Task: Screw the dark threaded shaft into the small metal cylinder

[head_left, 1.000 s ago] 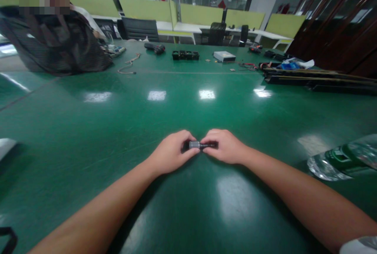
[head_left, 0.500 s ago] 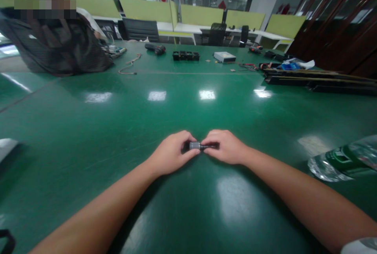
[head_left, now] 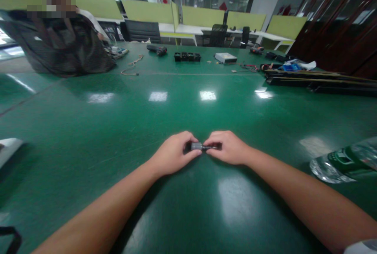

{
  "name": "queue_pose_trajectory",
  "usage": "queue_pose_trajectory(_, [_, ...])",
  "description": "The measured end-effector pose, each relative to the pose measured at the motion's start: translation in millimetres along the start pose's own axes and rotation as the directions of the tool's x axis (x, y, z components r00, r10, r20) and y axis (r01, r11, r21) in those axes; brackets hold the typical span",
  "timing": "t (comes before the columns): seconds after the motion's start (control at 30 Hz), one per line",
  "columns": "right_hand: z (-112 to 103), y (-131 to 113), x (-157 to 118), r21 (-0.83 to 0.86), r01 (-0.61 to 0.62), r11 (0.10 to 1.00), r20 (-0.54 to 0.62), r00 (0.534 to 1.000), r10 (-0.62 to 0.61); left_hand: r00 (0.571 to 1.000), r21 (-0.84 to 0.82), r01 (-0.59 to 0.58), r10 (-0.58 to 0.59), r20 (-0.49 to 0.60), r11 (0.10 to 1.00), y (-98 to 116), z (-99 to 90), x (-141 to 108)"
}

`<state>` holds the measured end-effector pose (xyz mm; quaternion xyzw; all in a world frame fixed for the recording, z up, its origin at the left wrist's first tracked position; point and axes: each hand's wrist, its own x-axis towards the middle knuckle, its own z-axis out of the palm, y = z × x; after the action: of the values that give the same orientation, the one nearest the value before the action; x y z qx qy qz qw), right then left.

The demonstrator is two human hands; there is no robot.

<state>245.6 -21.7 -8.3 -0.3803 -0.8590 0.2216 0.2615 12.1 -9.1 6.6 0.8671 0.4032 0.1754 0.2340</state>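
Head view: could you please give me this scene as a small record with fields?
Held object: small grey-and-black cylindrical piece, partly hidden by fingers
Left grip: closed around its thicker part
Right grip: pinching its thinner black end
Surface: green table
Right side: clear bottle, green label
Far left: dark bag
Beyond hands: pale flat box

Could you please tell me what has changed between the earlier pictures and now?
Nothing visibly moved on the table; only the whole view shifted slightly. Nothing was taken hold of or let go: the left hand and right hand still hold the small grey-and-black object. The bottle stayed too.
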Motion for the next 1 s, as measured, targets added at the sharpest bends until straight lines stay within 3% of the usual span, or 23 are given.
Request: queue_pose_trajectory(1.0, [-2.7,-0.1,-1.6,0.009,-0.026,1.0,0.012,1.0,0.026,1.0,0.002,-0.013,0.013,-0.005,1.0,-0.9,0.3,-0.7])
